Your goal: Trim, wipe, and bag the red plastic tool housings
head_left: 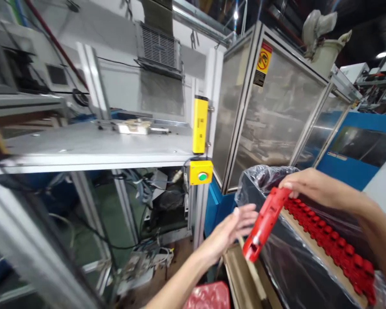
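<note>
My right hand (304, 184) grips one end of a red plastic part (266, 223), long and roughly tubular with openings along it. The part is tilted, its lower end pointing down to the left. Just left of it is my left hand (241, 221), fingers stretched out and apart; whether a fingertip touches the part I cannot tell. Below my right hand stands a dark box (296, 257) lined with clear plastic film. Inside it, a row of similar red parts (331, 240) lies along a cardboard sheet (309, 236).
A grey workbench (67, 143) on metal profiles is at the left. On its right post sit a yellow sensor bar (200, 124) and a yellow box with a green button (202, 176). Behind the lined box rises a panelled enclosure (276, 111). A red tray (209, 296) is low in front.
</note>
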Demonstrator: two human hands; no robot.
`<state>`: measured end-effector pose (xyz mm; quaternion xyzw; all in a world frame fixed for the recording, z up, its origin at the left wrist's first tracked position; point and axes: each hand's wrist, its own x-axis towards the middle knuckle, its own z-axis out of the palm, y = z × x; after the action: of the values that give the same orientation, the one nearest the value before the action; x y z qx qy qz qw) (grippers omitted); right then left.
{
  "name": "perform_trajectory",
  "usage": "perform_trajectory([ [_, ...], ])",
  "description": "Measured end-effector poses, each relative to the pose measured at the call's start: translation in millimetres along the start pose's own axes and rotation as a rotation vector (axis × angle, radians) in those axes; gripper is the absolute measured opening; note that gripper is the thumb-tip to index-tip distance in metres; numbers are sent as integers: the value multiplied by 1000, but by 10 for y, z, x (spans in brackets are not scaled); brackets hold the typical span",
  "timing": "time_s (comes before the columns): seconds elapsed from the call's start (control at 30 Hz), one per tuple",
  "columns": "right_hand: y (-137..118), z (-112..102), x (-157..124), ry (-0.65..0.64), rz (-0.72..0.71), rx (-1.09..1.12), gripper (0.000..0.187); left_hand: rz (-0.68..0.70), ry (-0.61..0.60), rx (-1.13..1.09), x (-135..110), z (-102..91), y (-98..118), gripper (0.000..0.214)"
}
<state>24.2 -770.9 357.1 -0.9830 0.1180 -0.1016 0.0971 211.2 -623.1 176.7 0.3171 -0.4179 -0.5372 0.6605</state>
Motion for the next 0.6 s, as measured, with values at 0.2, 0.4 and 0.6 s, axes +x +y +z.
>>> perform_trajectory([
  [0.2, -902, 1046, 584, 405, 164, -151, 41, 35, 106, -369, -584, -416, 227, 54],
  [0.4, -1601, 2379, 986, 405, -239, -23, 78, 386, 521, -225, -1071, -999, 813, 47],
  [0.6, -2215, 2477, 1782, 628, -352, -59, 63, 489, 525, 79, -1388, -1442, 1403, 78],
])
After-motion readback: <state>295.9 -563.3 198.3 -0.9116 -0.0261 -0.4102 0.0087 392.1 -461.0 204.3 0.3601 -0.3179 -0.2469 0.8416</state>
